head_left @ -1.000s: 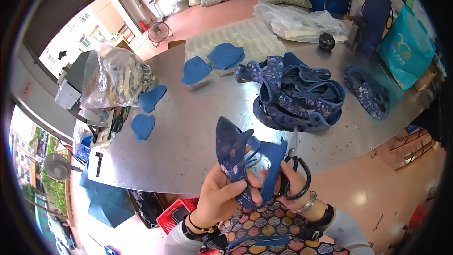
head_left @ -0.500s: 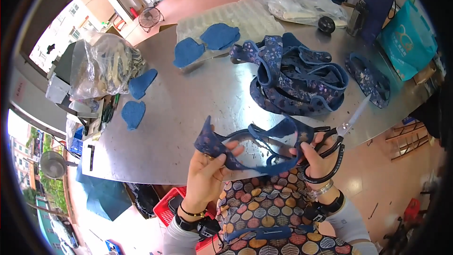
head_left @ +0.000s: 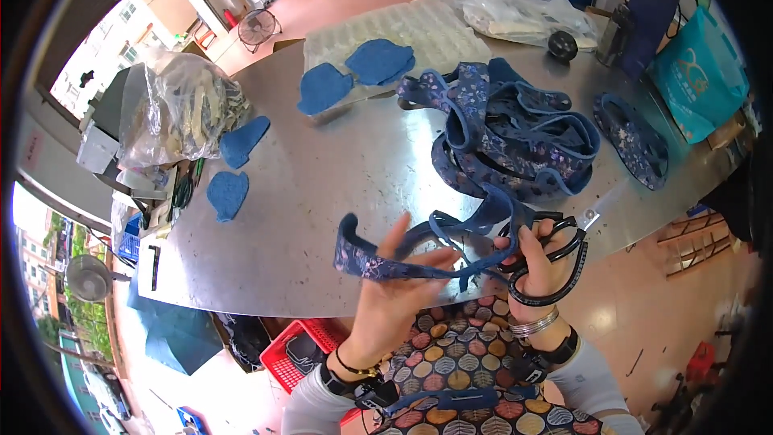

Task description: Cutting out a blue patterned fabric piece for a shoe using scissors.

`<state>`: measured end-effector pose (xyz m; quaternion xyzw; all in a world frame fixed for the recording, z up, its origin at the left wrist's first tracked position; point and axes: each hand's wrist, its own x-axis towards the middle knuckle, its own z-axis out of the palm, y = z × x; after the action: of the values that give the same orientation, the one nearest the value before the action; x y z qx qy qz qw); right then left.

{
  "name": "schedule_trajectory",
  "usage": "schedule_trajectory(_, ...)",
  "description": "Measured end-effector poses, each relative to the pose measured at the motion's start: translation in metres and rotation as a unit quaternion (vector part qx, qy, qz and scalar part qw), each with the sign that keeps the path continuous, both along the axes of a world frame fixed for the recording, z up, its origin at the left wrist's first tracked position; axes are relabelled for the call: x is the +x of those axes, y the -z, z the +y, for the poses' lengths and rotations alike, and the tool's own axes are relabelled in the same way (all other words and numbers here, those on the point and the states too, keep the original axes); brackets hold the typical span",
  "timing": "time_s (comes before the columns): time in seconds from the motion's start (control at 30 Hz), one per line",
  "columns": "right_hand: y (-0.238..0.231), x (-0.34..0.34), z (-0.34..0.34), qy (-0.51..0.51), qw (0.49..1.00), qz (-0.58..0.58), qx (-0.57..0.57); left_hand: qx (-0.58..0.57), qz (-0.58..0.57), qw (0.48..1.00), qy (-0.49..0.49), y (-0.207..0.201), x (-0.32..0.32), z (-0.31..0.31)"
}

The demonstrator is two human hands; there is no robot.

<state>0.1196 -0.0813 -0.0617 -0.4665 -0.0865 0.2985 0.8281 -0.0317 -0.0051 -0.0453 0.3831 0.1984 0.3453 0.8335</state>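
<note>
My right hand is closed on black-handled scissors, whose blades point away to the upper right. Its thumb and fingers also pinch one end of a narrow dark blue floral fabric strip with blue edging. Over the table's near edge, my left hand has its fingers stretched apart, slightly blurred. The strip's loose left part loops across those fingers, ungripped. Just beyond lies a heap of floral fabric pieces with blue edging. Another floral piece lies flat to its right.
Blue fabric cutouts lie at the left of the metal table; more rest on a clear plastic sheet. A bag of pale pieces stands at the left, a teal bag at the right. Below is a red basket.
My left hand has let go of the strip's left end and moved right, fingers spreading beneath it. The scissors have turned slightly in my right hand, which still holds the strip.
</note>
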Motion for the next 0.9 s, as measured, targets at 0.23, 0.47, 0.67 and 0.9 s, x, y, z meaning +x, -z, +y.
schedule_trajectory(0.23,0.005,-0.007,-0.005,-0.057,0.998,-0.009,-0.029,-0.032,0.057,0.998,-0.015,0.004,0.000,0.002)
schedule_trajectory(0.47,0.055,0.000,-0.050,-0.337,0.937,-0.082,0.042,0.081,0.068,0.992,-0.073,-0.003,-0.001,0.010)
schedule_trajectory(0.67,0.067,0.029,-0.078,-0.600,0.756,-0.250,-0.081,0.082,0.048,0.995,-0.032,-0.016,-0.007,0.025)
schedule_trajectory(0.9,0.029,0.012,-0.076,-0.545,0.838,0.028,0.011,0.112,0.022,0.986,0.122,-0.029,-0.016,0.025)
